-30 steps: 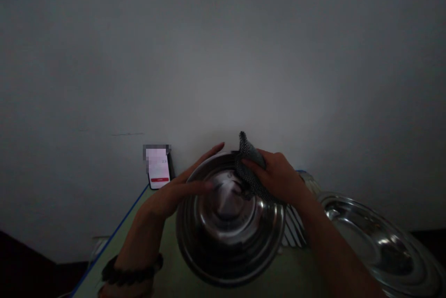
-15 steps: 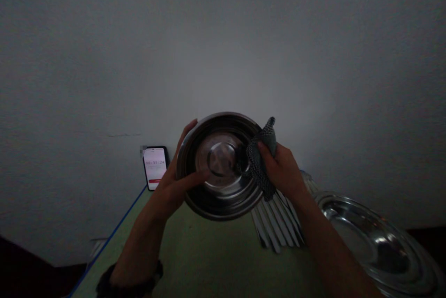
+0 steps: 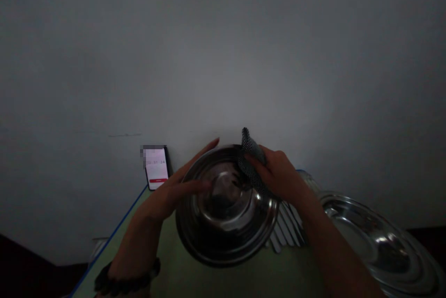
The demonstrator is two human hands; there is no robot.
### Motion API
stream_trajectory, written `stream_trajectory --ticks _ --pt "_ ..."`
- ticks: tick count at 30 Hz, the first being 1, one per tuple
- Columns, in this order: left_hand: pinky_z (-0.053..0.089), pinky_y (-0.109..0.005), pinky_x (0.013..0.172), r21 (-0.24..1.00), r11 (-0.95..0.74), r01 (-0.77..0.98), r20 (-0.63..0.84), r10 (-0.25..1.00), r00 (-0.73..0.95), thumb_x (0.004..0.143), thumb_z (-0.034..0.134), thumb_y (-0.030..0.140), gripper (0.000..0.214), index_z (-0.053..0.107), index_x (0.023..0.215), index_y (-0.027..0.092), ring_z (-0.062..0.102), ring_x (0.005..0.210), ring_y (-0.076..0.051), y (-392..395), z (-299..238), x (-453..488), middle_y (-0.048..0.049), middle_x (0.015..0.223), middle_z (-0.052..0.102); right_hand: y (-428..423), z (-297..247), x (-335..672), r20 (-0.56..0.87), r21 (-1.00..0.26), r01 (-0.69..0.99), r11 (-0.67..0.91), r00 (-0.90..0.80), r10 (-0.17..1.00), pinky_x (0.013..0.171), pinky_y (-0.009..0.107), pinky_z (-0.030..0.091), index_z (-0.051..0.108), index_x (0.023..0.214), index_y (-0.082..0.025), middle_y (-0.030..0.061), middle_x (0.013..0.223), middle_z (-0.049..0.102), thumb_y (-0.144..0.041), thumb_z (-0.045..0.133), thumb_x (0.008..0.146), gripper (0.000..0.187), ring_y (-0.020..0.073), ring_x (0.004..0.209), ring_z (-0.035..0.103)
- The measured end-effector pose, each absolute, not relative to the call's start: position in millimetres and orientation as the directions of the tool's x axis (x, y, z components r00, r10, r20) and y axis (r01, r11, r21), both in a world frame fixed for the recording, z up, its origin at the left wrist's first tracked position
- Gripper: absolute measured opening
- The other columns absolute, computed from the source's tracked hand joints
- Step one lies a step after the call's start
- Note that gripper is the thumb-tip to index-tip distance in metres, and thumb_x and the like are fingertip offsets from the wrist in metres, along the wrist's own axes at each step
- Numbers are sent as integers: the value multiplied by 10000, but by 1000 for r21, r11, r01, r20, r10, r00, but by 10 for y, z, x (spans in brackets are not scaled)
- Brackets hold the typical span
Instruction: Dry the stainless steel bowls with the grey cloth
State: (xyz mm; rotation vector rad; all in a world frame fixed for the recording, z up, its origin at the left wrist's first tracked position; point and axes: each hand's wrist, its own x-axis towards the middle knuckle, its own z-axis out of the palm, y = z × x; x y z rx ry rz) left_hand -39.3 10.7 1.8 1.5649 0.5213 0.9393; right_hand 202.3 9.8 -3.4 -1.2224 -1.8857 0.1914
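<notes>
A shiny metal bowl (image 3: 226, 242) is held up over the table, its inside facing me. My left hand (image 3: 174, 191) grips its left rim, thumb over the inside and fingers behind the wall. In my right hand (image 3: 278, 172) is a bunched dark patterned cloth (image 3: 253, 168), pressed against the bowl's upper right rim. Several table knives (image 3: 291, 230) lie side by side on the table, partly hidden by the bowl and my right forearm.
A stack of metal bowls or basins (image 3: 376, 242) stands at the right. On the left, a phone (image 3: 156, 170) showing a timer leans by the wall (image 3: 223, 56). The green tabletop (image 3: 174, 270) has a blue left edge (image 3: 111, 237).
The bowl has come down and towards me, and its tilt has changed. My right hand and the cloth have shifted left along its rim. My left hand still holds it.
</notes>
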Motion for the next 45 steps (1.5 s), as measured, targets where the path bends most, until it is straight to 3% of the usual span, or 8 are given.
stream_trajectory --ticks 4,7,13,18,25,36,41,45 --pt "238 -500 1188 874 -354 -332 463 815 349 770 727 322 847 307 1493 460 329 1441 -319 118 -15 -321 49 1473 526 138 -42 2000 659 -643 645 412 192 727 571 290 354 539 706 -214 47 650 643 -445 444 915 326 183 592 548" --pt "200 -460 1208 809 -526 -263 584 772 251 746 770 283 954 234 1514 465 306 1454 -291 97 -24 -250 60 1513 474 154 -46 1966 642 -712 600 366 342 686 548 289 342 506 667 -221 47 641 634 -469 424 921 364 178 579 534" --pt "284 -454 1179 796 -588 -145 604 758 244 749 777 193 925 294 1492 461 438 1374 -300 103 -30 -249 46 1430 561 164 -51 1995 642 -670 631 390 231 731 568 290 358 534 692 -216 57 663 647 -468 426 916 354 191 610 565" --pt "415 -390 1094 903 -423 -77 406 778 479 767 767 164 811 410 1432 461 531 1297 -289 114 -11 -375 32 1417 579 115 -17 2066 595 -562 706 431 -17 804 617 302 388 596 854 -184 82 735 682 -422 427 922 299 212 654 613" --pt "382 -384 1117 946 -323 16 239 731 640 796 748 173 677 519 1368 454 533 1299 -248 71 16 -381 41 1350 638 35 11 1964 448 -468 746 475 -263 854 622 287 393 602 899 -169 78 737 685 -366 447 952 257 204 671 630" --pt "258 -464 1183 824 -518 -231 567 763 311 765 757 268 868 315 1487 460 386 1411 -309 150 -69 -268 35 1471 525 167 -92 1940 630 -717 596 363 329 704 568 282 356 587 731 -197 64 690 670 -488 431 922 382 194 627 571" --pt "283 -423 1173 799 -566 -204 600 775 200 826 709 241 759 359 1454 484 463 1360 -258 123 -59 -199 57 1406 583 182 -100 1946 612 -722 591 360 302 730 582 290 371 573 748 -198 71 706 672 -488 404 922 377 202 637 582" --pt "365 -391 1124 872 -460 -169 490 803 339 795 740 216 655 511 1365 442 522 1306 -269 107 -15 -275 42 1373 615 181 -97 1985 601 -659 648 381 149 785 610 300 381 588 807 -194 91 744 682 -475 416 905 343 230 687 608"
